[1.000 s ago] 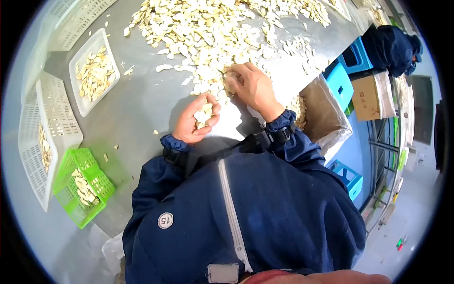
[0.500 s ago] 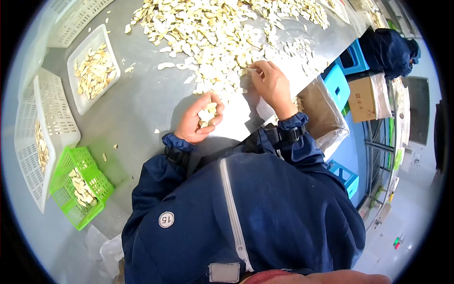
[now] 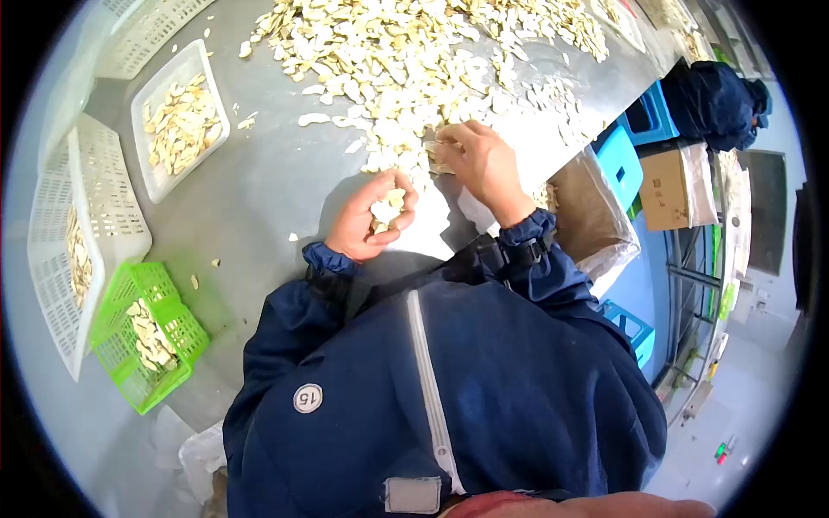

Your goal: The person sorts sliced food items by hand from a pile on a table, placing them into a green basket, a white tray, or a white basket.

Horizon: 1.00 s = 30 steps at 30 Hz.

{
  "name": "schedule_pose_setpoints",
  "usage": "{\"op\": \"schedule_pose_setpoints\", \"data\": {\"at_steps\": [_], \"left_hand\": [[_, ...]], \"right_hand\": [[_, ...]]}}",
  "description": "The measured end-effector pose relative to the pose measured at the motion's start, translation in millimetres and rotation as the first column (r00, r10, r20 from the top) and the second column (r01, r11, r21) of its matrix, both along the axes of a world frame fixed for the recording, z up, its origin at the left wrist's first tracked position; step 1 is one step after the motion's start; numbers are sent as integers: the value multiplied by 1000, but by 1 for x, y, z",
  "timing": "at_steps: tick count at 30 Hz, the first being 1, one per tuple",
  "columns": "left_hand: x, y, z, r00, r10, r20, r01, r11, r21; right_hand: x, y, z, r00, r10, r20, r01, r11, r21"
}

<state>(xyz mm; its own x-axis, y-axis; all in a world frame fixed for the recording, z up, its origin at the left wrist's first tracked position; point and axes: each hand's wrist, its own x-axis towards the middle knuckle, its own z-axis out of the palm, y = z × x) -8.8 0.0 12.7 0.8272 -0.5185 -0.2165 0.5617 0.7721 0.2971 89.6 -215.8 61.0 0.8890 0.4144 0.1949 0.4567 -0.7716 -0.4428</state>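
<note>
My left hand (image 3: 370, 217) is curled palm up around a small handful of pale dried slices (image 3: 388, 209), just above the metal table. Over the near edge of a wide heap of the same slices (image 3: 380, 60) is my right hand (image 3: 490, 171). Its thumb and fingers are bent together at a pale slice (image 3: 439, 161), which is partly covered by the fingers. Loose slices lie on the table between the two hands.
On the left stand a white tray (image 3: 222, 104) of slices, white perforated baskets (image 3: 112, 186) and a green basket (image 3: 129, 289) holding slices. To the right are a lined box (image 3: 596, 207), blue stools (image 3: 618, 164), a cardboard carton (image 3: 663, 192) and a person in dark blue (image 3: 717, 104).
My right hand has moved a little left and down along the heap's edge; the slice at its fingertips has changed position. My left hand stays curled around its slices. The view has shifted slightly.
</note>
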Motion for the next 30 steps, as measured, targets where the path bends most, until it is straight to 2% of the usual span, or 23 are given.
{"op": "schedule_pose_setpoints", "data": {"at_steps": [2,7,9,10,13,14,15,18,21,22,24,25,26,27,28,29,30], "left_hand": [[-1,1,0,1000,-10,4,10,1000,-4],[-2,0,-6,1000,-5,1,5,1000,-7],[-2,-1,-9,1000,-13,-6,12,999,-30],[-1,0,-10,1000,-20,23,21,999,-42],[-2,0,-8,1000,-20,24,21,999,-44],[-2,2,-7,999,-39,24,39,999,-1],[-1,1,-7,999,-42,32,43,999,-29],[-3,0,-11,1000,-16,-5,15,998,-65],[-3,1,-10,1000,-21,20,21,1000,-5],[-3,-1,-4,1000,7,-29,-8,1000,-23],[-3,0,-7,1000,25,5,-25,1000,-14],[-3,-1,-11,1000,15,21,-15,1000,-20],[-3,-1,-15,1000,9,18,-7,997,-72],[-2,-1,-12,1000,17,-2,-17,998,-55],[-3,-1,-9,999,23,-24,-25,998,-57],[-3,-1,-8,998,38,-41,-40,998,-48],[-3,-2,-10,999,34,-30,-36,998,-56]], "right_hand": [[-2,6,-5,998,53,22,-53,998,-18],[5,16,7,995,21,-93,-32,993,-116],[16,19,6,987,66,-145,-71,997,-29],[22,29,21,966,82,-246,-109,989,-99],[33,81,63,850,316,-421,-389,916,-99],[26,100,74,833,360,-421,-306,932,192],[19,118,80,818,408,-407,-198,862,466],[11,149,77,859,513,-7,-290,498,817],[13,110,76,872,478,-102,-361,771,524],[9,91,76,883,425,-198,-305,841,447],[-1,50,57,892,263,-366,-138,933,333],[-9,28,51,876,172,-450,-60,966,253],[-19,8,48,846,165,-507,-60,974,217],[-30,-10,46,811,154,-564,-58,981,184],[-41,-24,36,808,233,-541,-107,961,254],[-50,-37,31,771,213,-600,-108,972,207],[-56,-44,25,817,184,-546,-70,972,223]]}}
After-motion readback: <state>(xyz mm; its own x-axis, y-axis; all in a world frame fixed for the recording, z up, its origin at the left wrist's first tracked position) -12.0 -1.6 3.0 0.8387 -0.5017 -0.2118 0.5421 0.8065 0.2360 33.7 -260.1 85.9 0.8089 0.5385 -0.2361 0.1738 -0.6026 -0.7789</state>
